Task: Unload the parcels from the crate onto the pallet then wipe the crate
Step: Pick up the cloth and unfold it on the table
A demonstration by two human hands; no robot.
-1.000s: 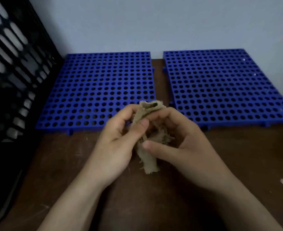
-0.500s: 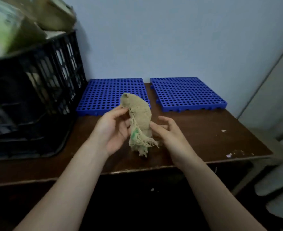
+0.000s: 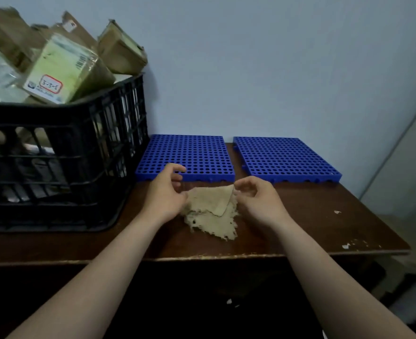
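Note:
A frayed beige cloth point(image 3: 211, 212) lies partly spread on the brown table point(image 3: 312, 216), its lower edge ragged. My left hand point(image 3: 165, 192) holds its upper left corner and my right hand point(image 3: 255, 199) pinches its upper right corner, so the top edge hangs between them. To the left stands a black lattice crate point(image 3: 79, 143) heaped with several cardboard and plastic-wrapped parcels point(image 3: 62, 69). Two blue perforated pallets lie flat at the back of the table: the left pallet point(image 3: 189, 155) next to the crate and the right pallet point(image 3: 282, 157) beside it. Nothing lies on either pallet.
A pale wall runs right behind the pallets. The table's front edge point(image 3: 226, 256) is chipped, with white flecks near its right corner. A light curtain or panel point(image 3: 410, 167) stands to the right, off the table.
The view has pulled back and up, bringing the crate and parcels into sight. The cloth, bunched and held upright before, now hangs spread between my hands with its lower part on the table.

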